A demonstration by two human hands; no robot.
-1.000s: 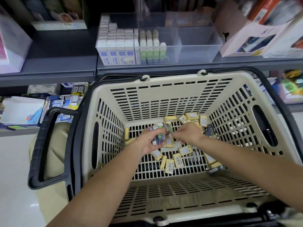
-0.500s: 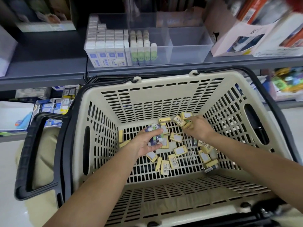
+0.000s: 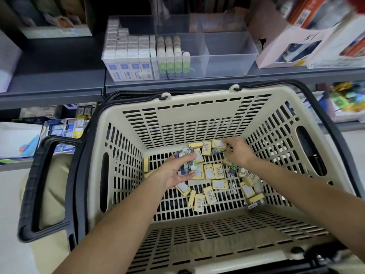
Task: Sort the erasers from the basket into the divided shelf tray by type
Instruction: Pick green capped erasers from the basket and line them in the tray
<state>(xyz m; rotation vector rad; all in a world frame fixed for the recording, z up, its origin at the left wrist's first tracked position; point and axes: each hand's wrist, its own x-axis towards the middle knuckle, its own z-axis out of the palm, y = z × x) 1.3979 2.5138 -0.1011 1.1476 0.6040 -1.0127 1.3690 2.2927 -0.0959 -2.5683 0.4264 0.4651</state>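
Observation:
A beige slotted basket (image 3: 197, 115) holds several yellow-sleeved erasers (image 3: 209, 172) loose on its floor, plus a few green-and-white and dark blue ones (image 3: 233, 169). My left hand (image 3: 175, 173) is inside the basket, palm up, shut on a small bunch of blue and green-white erasers (image 3: 187, 165). My right hand (image 3: 238, 150) reaches to the far right corner, fingertips pinching at a dark eraser beside a yellow one (image 3: 218, 144). The clear divided tray (image 3: 227, 58) sits on the shelf above, with white-blue erasers (image 3: 130, 62) at left, green-white ones (image 3: 171, 58) beside them, and bare right compartments.
The basket's black handles (image 3: 39, 186) fold down at the left and right. A grey shelf (image 3: 59, 84) carries the tray, with pink and white boxes (image 3: 296, 42) to its right. Lower shelves hold more stationery packs (image 3: 65, 127).
My right hand moved from the middle of the basket to the far right corner. My left hand stayed in place holding its bunch of erasers. The view shifted slightly.

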